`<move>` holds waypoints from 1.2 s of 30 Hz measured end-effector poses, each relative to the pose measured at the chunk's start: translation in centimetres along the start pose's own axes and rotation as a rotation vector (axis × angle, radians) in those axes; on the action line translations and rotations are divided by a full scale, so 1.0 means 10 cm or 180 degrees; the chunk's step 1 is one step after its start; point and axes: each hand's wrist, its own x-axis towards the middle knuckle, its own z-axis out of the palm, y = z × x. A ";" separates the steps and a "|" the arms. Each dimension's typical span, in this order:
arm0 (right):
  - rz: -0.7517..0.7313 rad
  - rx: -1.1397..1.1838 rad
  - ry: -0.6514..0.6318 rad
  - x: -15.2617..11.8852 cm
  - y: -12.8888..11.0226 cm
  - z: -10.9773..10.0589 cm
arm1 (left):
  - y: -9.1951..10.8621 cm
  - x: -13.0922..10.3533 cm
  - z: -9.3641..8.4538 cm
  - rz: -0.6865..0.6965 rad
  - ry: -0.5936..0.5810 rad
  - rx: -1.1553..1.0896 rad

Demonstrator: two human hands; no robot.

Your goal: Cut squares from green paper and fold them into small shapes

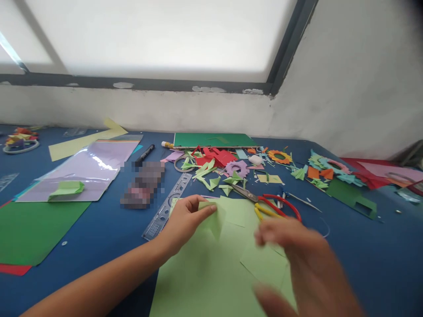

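A small light-green paper piece (214, 224) is pinched near its top in the left hand (183, 218), over a larger light-green sheet (194, 275), seemingly so its lower part is left free. Scissors (250, 195) are laid at the sheet's far right edge, perhaps for easy reach. The blurred right hand (306, 248) is held half open, thumb apart, nothing seen in its grasp.

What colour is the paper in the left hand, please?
The held paper is light green, clearest in the head view.
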 end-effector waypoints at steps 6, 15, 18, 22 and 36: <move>0.1300 0.0824 -0.1134 0.37 0.16 0.13 | -0.07 -0.02 0.11 -0.0168 -0.0063 0.0425; 0.1089 0.0535 -0.1535 0.69 0.50 0.31 | -0.16 0.04 0.04 0.0756 0.0151 0.3049; 0.0980 0.0194 -0.1552 0.77 0.52 0.35 | -0.15 0.07 0.00 0.0702 0.0106 0.3618; 0.0696 -0.0372 -0.1336 0.71 0.52 0.45 | -0.18 0.08 0.00 0.1088 0.0085 0.4116; -0.1707 -0.0767 -0.0259 0.40 0.70 0.41 | -0.27 0.02 -0.06 0.2955 -0.0505 0.4231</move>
